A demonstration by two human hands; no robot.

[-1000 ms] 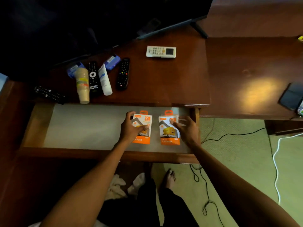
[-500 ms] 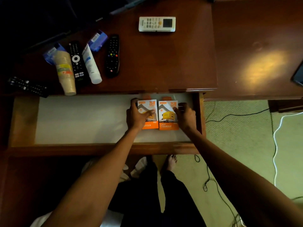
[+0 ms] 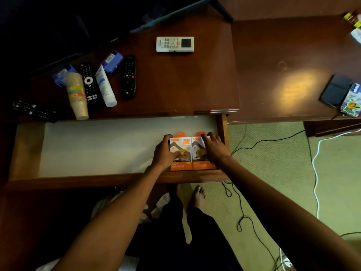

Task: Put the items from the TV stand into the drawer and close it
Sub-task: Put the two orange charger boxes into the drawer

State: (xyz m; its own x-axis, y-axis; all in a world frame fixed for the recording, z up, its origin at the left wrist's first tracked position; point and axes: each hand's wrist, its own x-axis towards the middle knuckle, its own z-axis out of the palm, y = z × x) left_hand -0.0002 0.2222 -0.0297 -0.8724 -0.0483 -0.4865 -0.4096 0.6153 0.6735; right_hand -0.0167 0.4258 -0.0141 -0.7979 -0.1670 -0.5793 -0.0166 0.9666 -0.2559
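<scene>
The wooden drawer [image 3: 117, 179] stands pulled open, lined with pale paper. Two orange-and-white charger boxes lie side by side at its right end. My left hand [image 3: 163, 153] grips the left charger box [image 3: 183, 142]. My right hand [image 3: 214, 148] rests on the right charger box [image 3: 197, 145], fingers over its top. On the TV stand [image 3: 175, 85] lie a white remote [image 3: 175, 44], a black remote [image 3: 128, 77], a white tube [image 3: 105, 87], another black remote [image 3: 89, 83], stacked paper cups [image 3: 77, 94], two blue packets [image 3: 112, 60] and a third black remote [image 3: 33, 111].
A TV [image 3: 58, 26] stands at the back left. A lower table [image 3: 283, 65] to the right holds a dark wallet [image 3: 335, 90] and a colourful pack [image 3: 350, 100]. Black and white cables [image 3: 315, 165] run over the green carpet. My bare foot [image 3: 197, 196] is below the drawer.
Both hands have slid the two boxes together toward the drawer's right front corner. My right hand now lies over the right box rather than at its edge.
</scene>
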